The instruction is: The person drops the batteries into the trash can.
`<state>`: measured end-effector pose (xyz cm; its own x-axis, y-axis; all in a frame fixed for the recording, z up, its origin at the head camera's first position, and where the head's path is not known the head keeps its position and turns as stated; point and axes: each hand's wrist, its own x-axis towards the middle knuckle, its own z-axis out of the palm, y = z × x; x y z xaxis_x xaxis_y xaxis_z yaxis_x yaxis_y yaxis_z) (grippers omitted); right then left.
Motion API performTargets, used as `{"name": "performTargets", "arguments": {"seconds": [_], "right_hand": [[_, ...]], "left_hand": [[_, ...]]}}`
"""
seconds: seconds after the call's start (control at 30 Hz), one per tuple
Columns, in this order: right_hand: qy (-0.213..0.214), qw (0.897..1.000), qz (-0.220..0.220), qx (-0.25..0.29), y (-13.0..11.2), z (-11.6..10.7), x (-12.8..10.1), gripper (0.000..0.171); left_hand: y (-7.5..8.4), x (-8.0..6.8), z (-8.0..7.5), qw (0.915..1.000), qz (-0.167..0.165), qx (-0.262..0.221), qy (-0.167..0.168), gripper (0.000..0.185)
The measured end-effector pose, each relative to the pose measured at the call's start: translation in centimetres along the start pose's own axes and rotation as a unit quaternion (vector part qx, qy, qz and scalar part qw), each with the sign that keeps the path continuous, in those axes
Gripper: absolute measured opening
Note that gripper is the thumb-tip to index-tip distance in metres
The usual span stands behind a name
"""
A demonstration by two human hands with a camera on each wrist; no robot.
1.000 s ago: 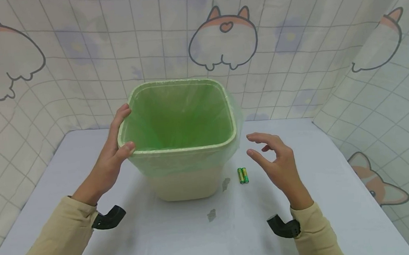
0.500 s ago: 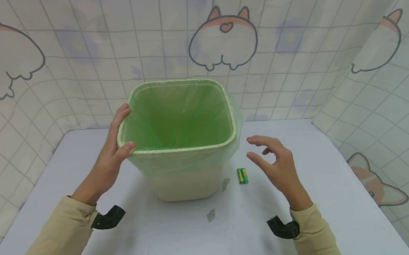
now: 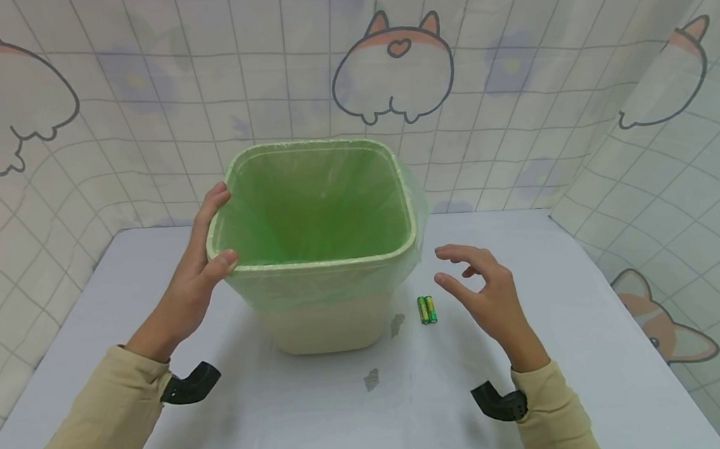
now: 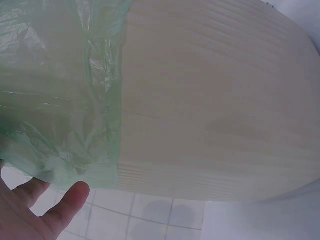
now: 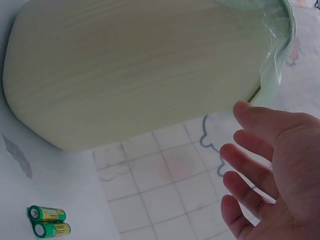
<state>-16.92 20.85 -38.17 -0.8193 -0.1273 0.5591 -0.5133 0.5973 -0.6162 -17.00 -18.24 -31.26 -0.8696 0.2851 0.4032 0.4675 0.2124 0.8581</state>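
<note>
A cream trash bin stands upright on the white table, its mouth facing up. A thin green bin liner lines the inside and is folded down over the rim. My left hand grips the bin's left rim, thumb at the front corner and fingers at the back. In the left wrist view, fingertips show beside the folded liner. To the right of the bin, my right hand hovers with fingers loosely bent and nothing in them. Two green-and-yellow batteries lie side by side on the table below that hand.
Two grey worn patches mark the white table near the bin's base. A tile-patterned curtain with cartoon corgis surrounds the table at the back and sides. Black wrist cameras are strapped on both sleeves.
My right hand has come down and back slightly, its fingers keeping the same bend. The left hand, bin and batteries stay in place.
</note>
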Motion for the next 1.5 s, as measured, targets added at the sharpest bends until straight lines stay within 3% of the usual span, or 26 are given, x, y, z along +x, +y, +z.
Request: {"name": "performTargets", "arguments": {"seconds": [1.5], "right_hand": [[-0.062,0.995,0.068,-0.027,2.7,1.3,-1.9,0.040]], "left_hand": [[0.1,0.0,0.0,0.9999,-0.004,0.011,0.000,0.066]]}}
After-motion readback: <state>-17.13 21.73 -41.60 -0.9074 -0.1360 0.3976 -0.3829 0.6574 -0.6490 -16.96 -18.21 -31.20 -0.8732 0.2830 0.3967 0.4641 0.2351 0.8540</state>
